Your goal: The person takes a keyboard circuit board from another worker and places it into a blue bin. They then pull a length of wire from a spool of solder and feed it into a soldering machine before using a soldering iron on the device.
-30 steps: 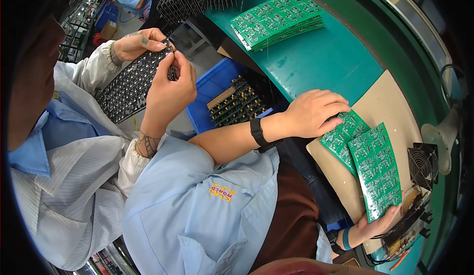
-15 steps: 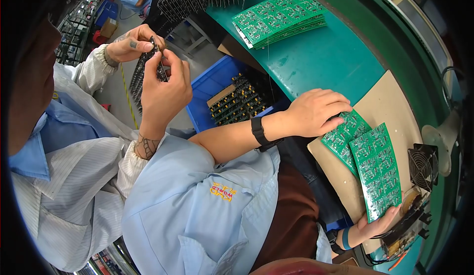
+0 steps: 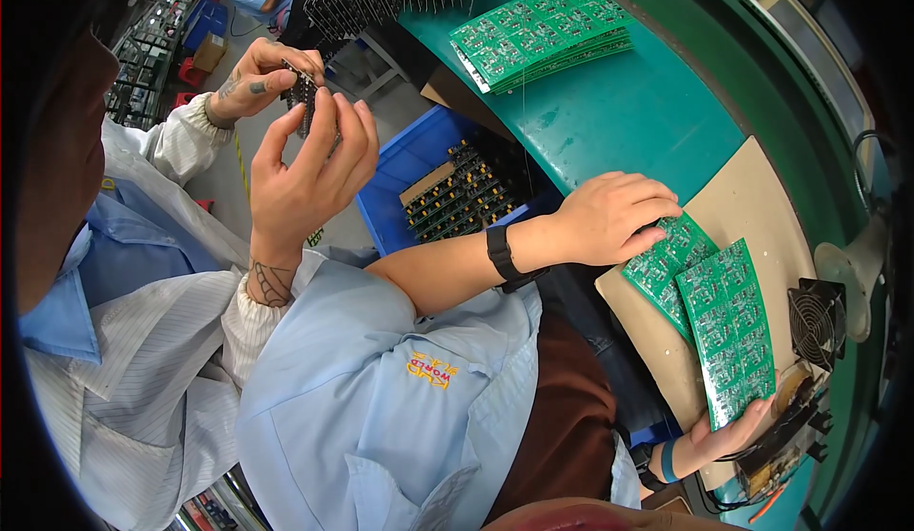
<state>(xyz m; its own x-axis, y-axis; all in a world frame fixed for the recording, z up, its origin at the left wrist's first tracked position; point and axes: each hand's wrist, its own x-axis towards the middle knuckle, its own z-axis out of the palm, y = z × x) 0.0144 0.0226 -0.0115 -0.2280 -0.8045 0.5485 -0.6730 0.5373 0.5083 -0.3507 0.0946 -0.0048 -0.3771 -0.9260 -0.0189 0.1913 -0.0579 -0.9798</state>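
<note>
My left hand [image 3: 614,215], a black band on its wrist, grips the upper end of a green circuit board panel [image 3: 652,279], thumb and curled fingers at the edge. My right hand [image 3: 728,431] holds a second green circuit board panel [image 3: 728,326] by its lower end, its fingers partly hidden under the panel. This second panel overlaps the right side of the first. Both are packed with small components and are over a tan cardboard sheet [image 3: 738,188] on the green bench.
A stack of green panels [image 3: 543,31] lies farther back. A blue bin [image 3: 386,174] with small boards stands left of the bench. A co-worker's hands [image 3: 309,164] handle a dark strip-like part nearby. A black fan [image 3: 816,321] sits at the right.
My hands and both panels have stayed nearly still. The co-worker's nearer hand has opened its fingers and shifted slightly beside the dark part.
</note>
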